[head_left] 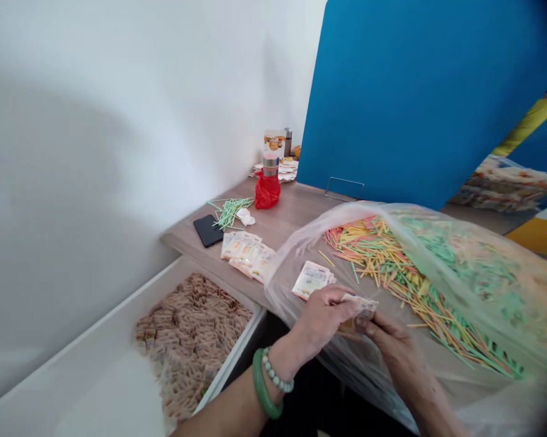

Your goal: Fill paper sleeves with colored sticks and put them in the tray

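My left hand (323, 318), with a green bangle and a bead bracelet at the wrist, is closed on a small printed paper packet (362, 308). My right hand (392, 343) pinches the same packet from the right. Both hands rest over the near edge of a large clear plastic bag (296, 255) spread on the wooden desk (296, 209). Inside the bag lies a heap of thin coloured sticks (392, 267), yellow, green, orange and pink. A small stack of packets (312, 278) lies just beyond my left hand.
More packets (248, 252) are fanned on the desk beside a black phone (207, 230), loose green sticks (231, 209) and a red bag with a flask (268, 188). A white tray of filled packets (191, 331) sits lower left. A blue partition (414, 91) stands behind.
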`<state>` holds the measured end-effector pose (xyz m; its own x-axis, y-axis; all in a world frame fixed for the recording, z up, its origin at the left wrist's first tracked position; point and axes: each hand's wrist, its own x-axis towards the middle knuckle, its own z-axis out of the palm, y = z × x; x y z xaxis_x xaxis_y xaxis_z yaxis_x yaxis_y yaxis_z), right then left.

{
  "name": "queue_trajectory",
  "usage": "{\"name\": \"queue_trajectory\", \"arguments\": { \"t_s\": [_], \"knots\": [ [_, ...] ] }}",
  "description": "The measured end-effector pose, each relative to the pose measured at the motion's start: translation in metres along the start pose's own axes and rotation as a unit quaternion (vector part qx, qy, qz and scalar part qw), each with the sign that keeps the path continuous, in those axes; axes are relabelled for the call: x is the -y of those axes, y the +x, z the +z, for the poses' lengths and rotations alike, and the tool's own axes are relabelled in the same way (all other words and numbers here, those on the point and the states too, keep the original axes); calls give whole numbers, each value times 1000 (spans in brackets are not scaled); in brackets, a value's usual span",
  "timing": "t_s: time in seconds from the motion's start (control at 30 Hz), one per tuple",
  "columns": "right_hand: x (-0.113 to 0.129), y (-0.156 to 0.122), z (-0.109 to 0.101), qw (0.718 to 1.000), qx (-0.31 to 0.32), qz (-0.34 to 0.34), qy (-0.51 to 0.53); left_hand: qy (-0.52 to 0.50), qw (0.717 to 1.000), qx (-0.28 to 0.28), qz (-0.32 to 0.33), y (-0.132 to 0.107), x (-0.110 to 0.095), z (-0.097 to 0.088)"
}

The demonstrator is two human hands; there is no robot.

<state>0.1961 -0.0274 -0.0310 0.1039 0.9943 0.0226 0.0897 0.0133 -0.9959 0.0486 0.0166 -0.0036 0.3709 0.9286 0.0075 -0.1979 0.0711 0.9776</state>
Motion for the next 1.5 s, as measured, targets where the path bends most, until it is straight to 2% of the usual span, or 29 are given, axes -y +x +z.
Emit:
{"name": "queue_trajectory", "arguments": {
  "t_s": [0.1,0.17,0.23,0.3,0.37,0.4,0.47,0.5,0.53,0.6,0.67,0.7,0.77,0.83,0.93,1.07,1.13,1.23,1.33,1.43,1.5],
  "knots": [
    [13,1,25,997,50,-36,-54,45,997,-57,13,-3,-11,-24],
    [18,0,37,989,62,-68,-115,103,989,-107,26,0,-19,-53],
    [16,1,38,982,43,-87,-163,208,959,-188,33,11,-27,-92],
    [7,4,28,976,5,-87,-201,359,894,-264,55,28,-33,-133],
    [-4,8,10,960,-37,-82,-267,531,798,-279,55,46,-37,-166],
    [-8,11,0,944,-51,-82,-315,600,749,-278,40,53,-38,-178],
    [-14,16,-17,898,-51,-84,-428,692,659,-292,27,59,-41,-185],
    [-15,19,-24,872,-36,-86,-481,714,631,-302,31,57,-42,-181],
    [-15,21,-29,847,-17,-87,-525,724,617,-305,43,54,-41,-172],
    [-13,26,-34,804,17,-85,-589,727,631,-263,72,44,-36,-144],
    [-9,31,-36,768,37,-79,-634,728,664,-149,87,36,-26,-110],
    [-7,33,-37,751,46,-75,-655,727,672,-112,83,34,-20,-94],
    [-3,37,-38,719,69,-66,-689,724,681,-87,60,35,-8,-71],
    [-1,39,-39,699,92,-65,-706,718,689,-96,23,40,0,-60],
    [-6,41,-43,689,106,-96,-711,709,698,-102,-15,48,3,-57],
    [-18,39,-48,688,77,-144,-707,715,689,-116,-21,49,2,-54],
    [-21,37,-50,701,63,-153,-694,720,684,-113,-10,49,4,-54],
    [-13,34,-41,748,33,-149,-646,716,689,-107,11,53,12,-67],
    [1,36,-11,793,23,-155,-588,714,694,-77,49,56,22,-90],
    [8,48,34,790,106,-223,-561,735,674,-49,55,53,27,-106],
    [7,61,61,779,140,-257,-555,753,656,-44,41,49,24,-108]
  ]
}}
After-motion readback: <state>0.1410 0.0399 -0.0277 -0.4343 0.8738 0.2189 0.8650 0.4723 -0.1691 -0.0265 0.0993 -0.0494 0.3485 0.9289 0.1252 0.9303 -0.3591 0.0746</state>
